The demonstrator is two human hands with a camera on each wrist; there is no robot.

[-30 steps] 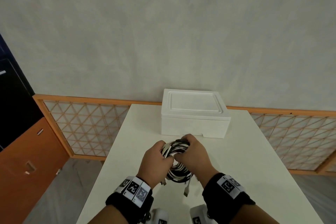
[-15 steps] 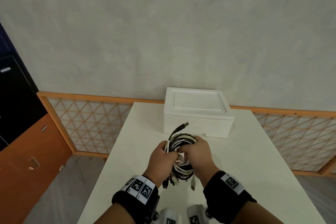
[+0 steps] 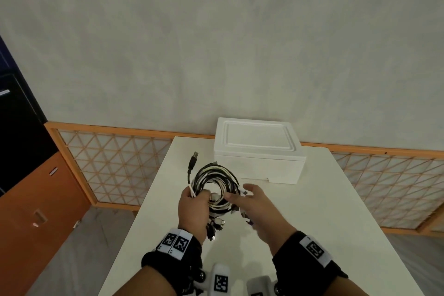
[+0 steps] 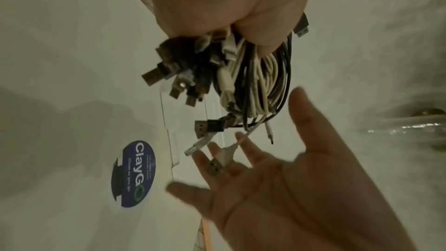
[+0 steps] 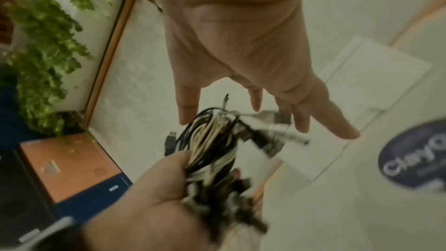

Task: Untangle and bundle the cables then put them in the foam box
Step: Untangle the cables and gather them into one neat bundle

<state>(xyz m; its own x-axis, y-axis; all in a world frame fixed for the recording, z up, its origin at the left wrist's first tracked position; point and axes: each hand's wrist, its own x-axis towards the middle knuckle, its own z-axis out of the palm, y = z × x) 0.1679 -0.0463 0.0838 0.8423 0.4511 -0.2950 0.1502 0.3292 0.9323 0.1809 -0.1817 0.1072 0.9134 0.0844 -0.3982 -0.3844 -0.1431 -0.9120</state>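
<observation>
A coil of black and white cables is held up above the white table. My left hand grips the coil at its lower left, and several plug ends hang below the fist. One black USB plug sticks up from the coil. My right hand is beside the coil with fingers spread and straight, holding nothing; loose plug ends lie across its fingers. The white foam box, lid on, stands at the table's far edge behind the coil.
An orange lattice screen runs behind the table on both sides. An orange and dark cabinet stands at the left. A blue round sticker marks the foam box's side. A green plant shows in the right wrist view.
Both hands held the coil together before. The coil has risen and shifted left in my left hand, and my right hand has let go and spread its fingers.
</observation>
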